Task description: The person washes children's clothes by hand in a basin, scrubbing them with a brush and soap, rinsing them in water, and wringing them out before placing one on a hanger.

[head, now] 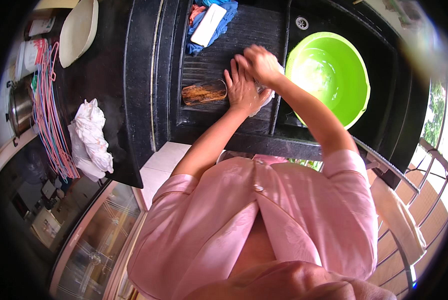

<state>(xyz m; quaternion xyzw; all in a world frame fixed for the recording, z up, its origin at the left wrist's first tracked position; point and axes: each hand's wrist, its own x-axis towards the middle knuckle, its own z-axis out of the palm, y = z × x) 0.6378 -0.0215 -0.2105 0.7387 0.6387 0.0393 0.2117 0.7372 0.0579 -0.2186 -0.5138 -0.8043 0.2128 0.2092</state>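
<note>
My left hand (pixel 243 91) lies flat, fingers spread, on the ribbed black washboard (pixel 252 26) of the sink unit, partly over a wet white cloth (pixel 267 100). Just above it, my right hand (pixel 260 63) is blurred, with curled fingers; white cloth shows beside its palm, and it seems to grip that cloth. Most of the cloth is hidden by the hands. Left of my left hand lies an oblong brown-and-orange streaked item (pixel 204 92), its kind unclear. To the right, a lime green plastic basin (pixel 353 80) holding water stands in the black sink bowl.
A white bar-shaped object (pixel 209 24) rests on blue cloth (pixel 229 17) at the washboard's far left. On the left counter are a crumpled white cloth (pixel 92 131), plastic hangers (pixel 51 116), a pale dish (pixel 77 33) and a metal pot (pixel 21 108). Metal railings (pixel 426 176) stand right.
</note>
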